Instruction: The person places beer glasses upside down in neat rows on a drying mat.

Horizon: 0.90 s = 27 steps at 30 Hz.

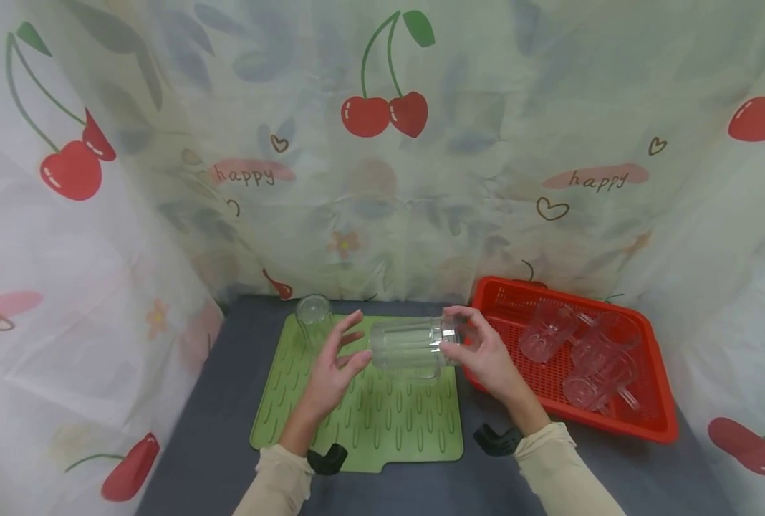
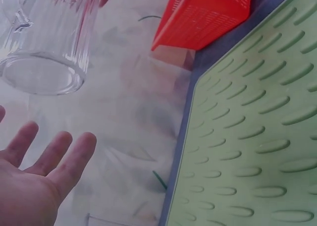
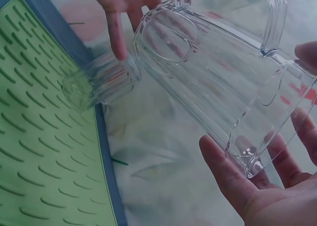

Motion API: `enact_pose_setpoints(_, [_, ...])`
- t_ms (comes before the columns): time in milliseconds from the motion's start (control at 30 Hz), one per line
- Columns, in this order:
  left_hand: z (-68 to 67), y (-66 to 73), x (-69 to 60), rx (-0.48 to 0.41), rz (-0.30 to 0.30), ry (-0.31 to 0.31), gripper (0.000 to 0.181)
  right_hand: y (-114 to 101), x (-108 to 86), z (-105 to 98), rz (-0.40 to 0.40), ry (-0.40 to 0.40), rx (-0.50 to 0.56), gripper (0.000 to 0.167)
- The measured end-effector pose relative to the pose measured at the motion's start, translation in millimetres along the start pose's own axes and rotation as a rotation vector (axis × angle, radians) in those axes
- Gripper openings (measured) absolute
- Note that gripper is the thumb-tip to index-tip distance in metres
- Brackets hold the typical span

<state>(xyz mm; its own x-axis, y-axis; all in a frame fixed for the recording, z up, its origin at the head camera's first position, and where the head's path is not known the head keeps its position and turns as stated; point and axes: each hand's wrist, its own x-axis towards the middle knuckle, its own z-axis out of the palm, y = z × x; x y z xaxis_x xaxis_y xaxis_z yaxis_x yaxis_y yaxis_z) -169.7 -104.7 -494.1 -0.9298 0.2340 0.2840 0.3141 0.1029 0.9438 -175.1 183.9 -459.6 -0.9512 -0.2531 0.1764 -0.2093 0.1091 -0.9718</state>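
A clear glass mug is held on its side above the green mat, its handle pointing down toward me. My right hand grips it around the rim end, with thumb and fingers on opposite sides in the right wrist view. By the mug's base, my left hand has its fingers spread. The left wrist view shows a gap between that hand and the base. Behind my left hand, another clear glass stands at the mat's back left corner; its lower part is partly hidden.
To the right sits a red plastic basket with three clear glass mugs lying in it. The mat and basket rest on a dark grey table. Printed curtains enclose the table at the back and both sides.
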Motion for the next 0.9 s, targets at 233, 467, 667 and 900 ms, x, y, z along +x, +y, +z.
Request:
enact_pose_setpoints(233, [4.9, -3.0, -3.0, -0.034, -0.042, -0.032, 0.064, 6, -3.9, 9, -0.020, -0.043, 0.088, 0.054])
enact_pose_setpoints(467, [9.7, -5.1, -3.0, -0.141, -0.003, -0.044, 0.065, 10, -2.8, 19, -0.036, -0.060, 0.152, 0.053])
enact_pose_setpoints(667, [9.9, -6.5, 0.8, -0.159, 0.070, -0.045, 0.067, 10, -3.2, 26, -0.026, -0.056, 0.233, 0.052])
enact_pose_setpoints(900, [12.1, -2.9, 0.7, -0.181, 0.085, -0.038, 0.064, 19, -5.7, 34, -0.067, -0.078, 0.307, 0.046])
